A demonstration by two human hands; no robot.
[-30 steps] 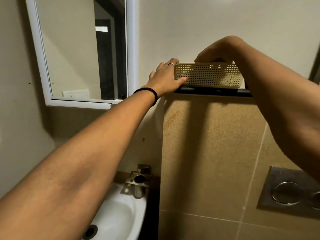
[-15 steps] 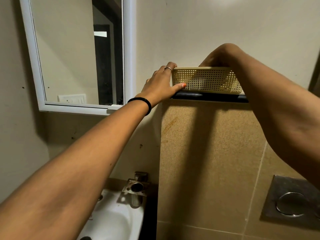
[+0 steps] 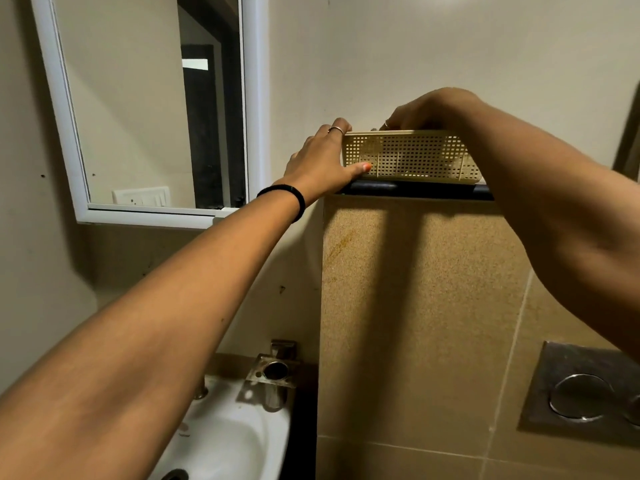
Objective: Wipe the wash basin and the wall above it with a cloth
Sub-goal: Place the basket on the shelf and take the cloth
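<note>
Two hands at the perforated basket on the dark shelf: our left hand grips its left end; right hand reaches inside, grasp hidden. No cloth seen. Wash basin lies well below, under our left arm.

The room around me is dim and warm-toned, lit from above and behind me, so my right hand and arm throw a broad dark band down the tiles below. The wide lens bows the mirror frame left of my left hand. My near forearms look soft and slightly blurred.
</note>
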